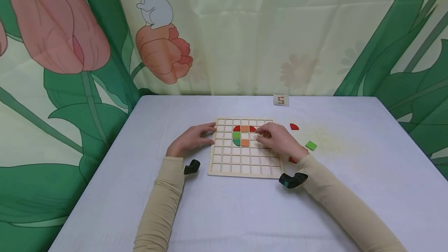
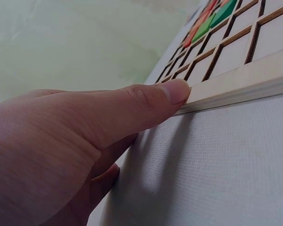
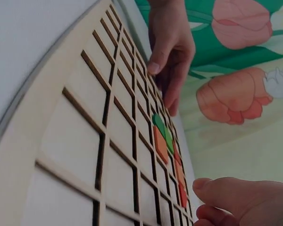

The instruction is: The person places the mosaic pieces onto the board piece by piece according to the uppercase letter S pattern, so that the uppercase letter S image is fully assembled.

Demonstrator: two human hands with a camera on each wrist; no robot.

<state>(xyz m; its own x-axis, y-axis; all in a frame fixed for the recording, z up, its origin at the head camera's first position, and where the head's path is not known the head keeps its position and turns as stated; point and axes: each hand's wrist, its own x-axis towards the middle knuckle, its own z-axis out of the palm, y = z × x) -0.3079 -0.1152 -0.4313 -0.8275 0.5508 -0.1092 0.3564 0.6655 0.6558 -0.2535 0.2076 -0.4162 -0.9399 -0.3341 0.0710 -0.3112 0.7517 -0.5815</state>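
A wooden grid board [image 1: 222,168] lies on the table between the hands. Several flat pieces sit in its cells: a red quarter-round [image 1: 237,128], an orange square [image 1: 245,128], another red quarter-round [image 1: 252,129], a light green square [image 1: 236,135], a dark green quarter-round [image 1: 236,142] and a second orange square [image 1: 245,143]. The left hand [image 1: 193,138] touches the board's left edge, its thumb [image 2: 172,94] resting on the rim. Over the board's right side, the right hand [image 1: 278,139] has bent fingers beside the right red quarter-round; no piece shows between them.
Right of the board lie a red quarter-round [image 1: 294,126], a light green square [image 1: 310,145] and a red piece [image 1: 292,160] partly hidden by the right wrist. A small card [image 1: 281,100] with an S-like figure lies at the table's back edge, before a printed curtain [image 1: 238,49].
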